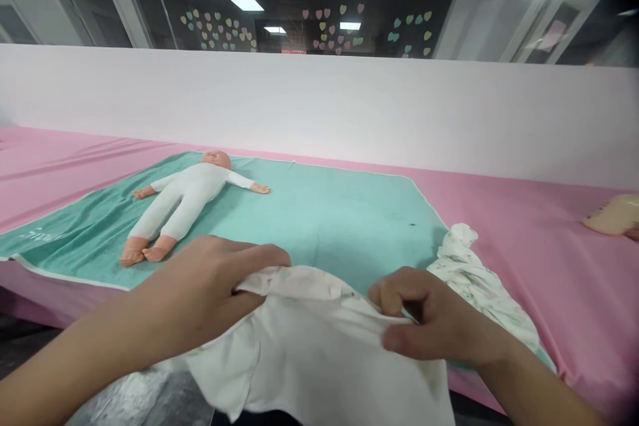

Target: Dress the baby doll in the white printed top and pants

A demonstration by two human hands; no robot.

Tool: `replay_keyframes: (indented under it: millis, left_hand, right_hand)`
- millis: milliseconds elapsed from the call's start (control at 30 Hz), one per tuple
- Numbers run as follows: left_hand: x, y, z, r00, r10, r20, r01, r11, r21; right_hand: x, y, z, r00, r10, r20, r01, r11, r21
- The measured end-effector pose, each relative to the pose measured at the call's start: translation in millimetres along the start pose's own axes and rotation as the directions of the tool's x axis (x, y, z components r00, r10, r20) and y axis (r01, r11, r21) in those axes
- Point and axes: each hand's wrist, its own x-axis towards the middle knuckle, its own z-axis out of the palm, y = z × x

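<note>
With the left hand, the upper edge of a white garment is being clamped, fingers over the cloth and thumb beneath. By the right hand, the same edge is being touched with curled fingers; a gap is being left between them and the thumb, and whether the cloth is being pinched cannot be told. Far left, a doll in a white suit is being supported on its back, arms spread, by a green towel. The towel's near part is being partly hidden by the hands and garment. To the right, a crumpled patterned cloth is being laid over the towel's edge, and at the far right a beige object is being borne by the pink sheet. The garment is being stretched between both hands, its lower part being hung nearest, in front of the towel.
</note>
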Motion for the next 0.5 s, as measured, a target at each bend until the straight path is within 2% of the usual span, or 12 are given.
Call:
replay_keyframes:
  millis: [67,133,233,300,400,500]
  left_hand:
    - [5,2,8.9,0.996,0.044,0.084,-0.041,0.998,-0.047]
    - [11,10,20.8,0.993,0.063,0.102,-0.045,0.985,-0.164]
    - [20,27,42.2,0.991,0.069,0.114,-0.023,0.932,-0.362]
    - [27,35,54.4,0.994,0.053,0.098,-0.006,0.903,-0.43]
    - [35,36,63.0,0.999,-0.049,-0.002,0.045,0.931,-0.363]
    - [39,25,61.7,0.991,-0.111,-0.08,0.106,0.993,-0.059]
  right_hand:
    - [5,-6,9,0.987,-0.05,-0.152,0.021,0.982,-0.189]
    - [10,-11,17,0.958,-0.165,-0.235,0.085,0.945,-0.316]
    - [13,-16,25,0.919,-0.333,-0.211,0.204,0.86,-0.467]
    - [12,-16,26,0.905,-0.391,-0.168,0.226,0.777,-0.587]
    - [8,-16,19,0.907,-0.372,-0.198,0.092,0.632,-0.77]
    - [3,-18,7,0.914,-0.251,-0.318,-0.137,0.548,-0.825]
